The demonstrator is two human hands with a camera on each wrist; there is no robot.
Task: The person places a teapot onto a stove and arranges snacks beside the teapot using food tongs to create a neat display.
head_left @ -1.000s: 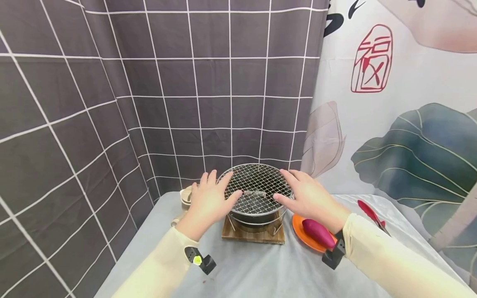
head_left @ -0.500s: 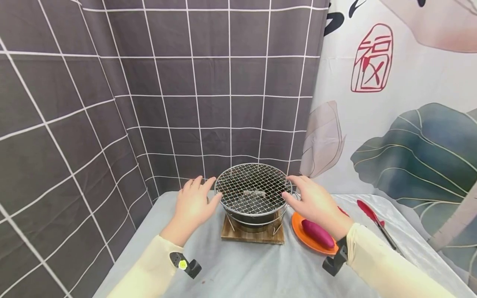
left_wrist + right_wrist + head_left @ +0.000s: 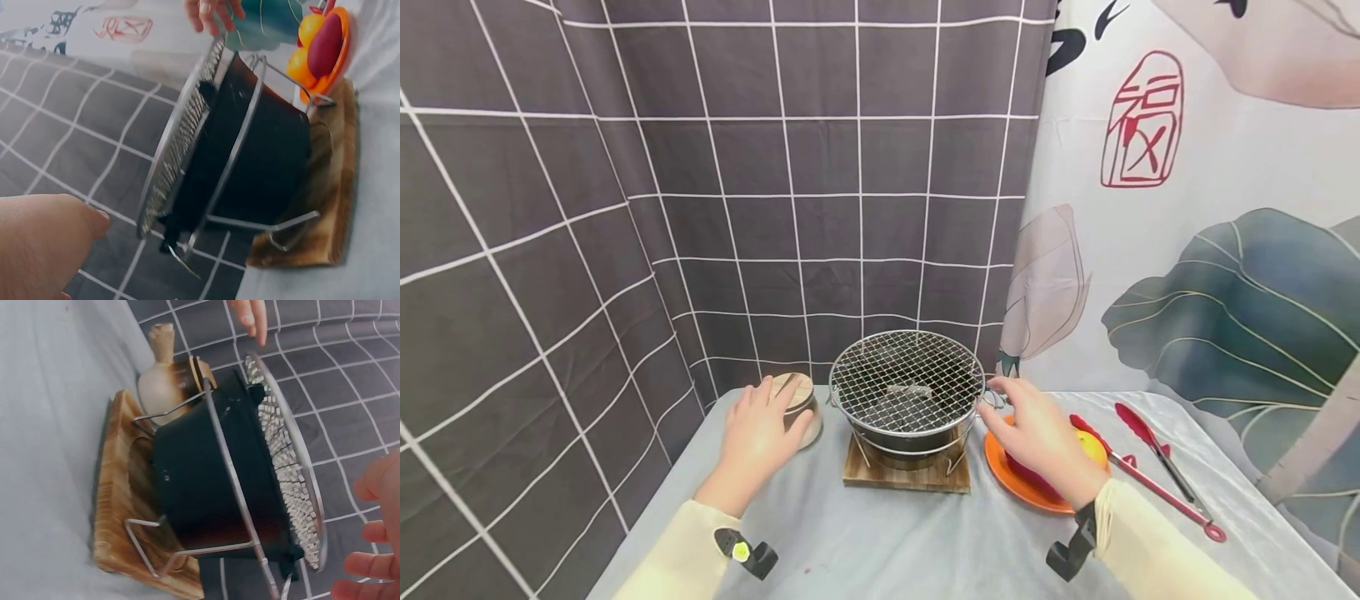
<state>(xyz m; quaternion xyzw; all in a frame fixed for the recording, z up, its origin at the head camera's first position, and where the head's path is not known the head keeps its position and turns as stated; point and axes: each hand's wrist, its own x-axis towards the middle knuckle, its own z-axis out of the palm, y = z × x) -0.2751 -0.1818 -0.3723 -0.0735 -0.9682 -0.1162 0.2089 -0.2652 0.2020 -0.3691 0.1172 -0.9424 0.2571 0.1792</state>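
Observation:
A small round grill (image 3: 917, 446) with a silver wire mesh (image 3: 904, 367) on top stands on a square wooden board (image 3: 902, 477). My left hand (image 3: 756, 437) hovers left of it, fingers spread and holding nothing, and partly covers a clay pot (image 3: 805, 427) with a wooden lid. On the other side, my right hand (image 3: 1037, 433) is just beside the mesh rim, fingers loosely bent around no object. In the right wrist view a gap shows between those fingers (image 3: 372, 565) and the mesh. A greyish piece (image 3: 910, 390) appears in the middle of the mesh; whether it lies on or under it, I cannot tell.
Under my right forearm, an orange plate (image 3: 1000, 467) carries a purple oblong item (image 3: 325, 47) and yellow-orange fruit (image 3: 1092, 448). Red-tipped tongs (image 3: 1157, 486) lie to its right. A grey grid curtain (image 3: 820, 150) hangs close behind the grill.
My left hand has drawn back from the mesh to the left and nearer, uncovering the grill's left rim. My right hand has shifted slightly right and down, off the mesh edge.

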